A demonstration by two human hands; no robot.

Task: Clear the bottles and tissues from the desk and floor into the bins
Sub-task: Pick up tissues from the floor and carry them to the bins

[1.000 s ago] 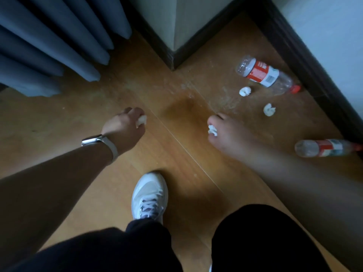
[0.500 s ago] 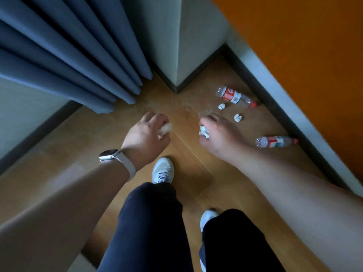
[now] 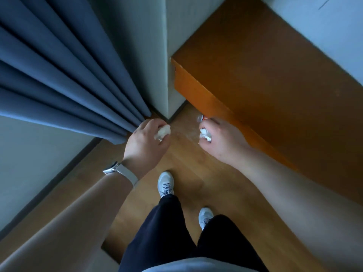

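We stand with our left hand [image 3: 145,143] curled round one crumpled tissue [image 3: 162,132] and our right hand [image 3: 223,143] pinching another tissue [image 3: 205,135], both soft, feather-light wads that probably need only a loose fist, above a bottle [image 3: 202,118] on the floor [image 3: 182,160].

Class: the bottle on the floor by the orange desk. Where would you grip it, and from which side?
Probably grip the bottle round its body near the red label, from above on the open-floor side: it seems to lie flat, its far part hidden behind the desk.
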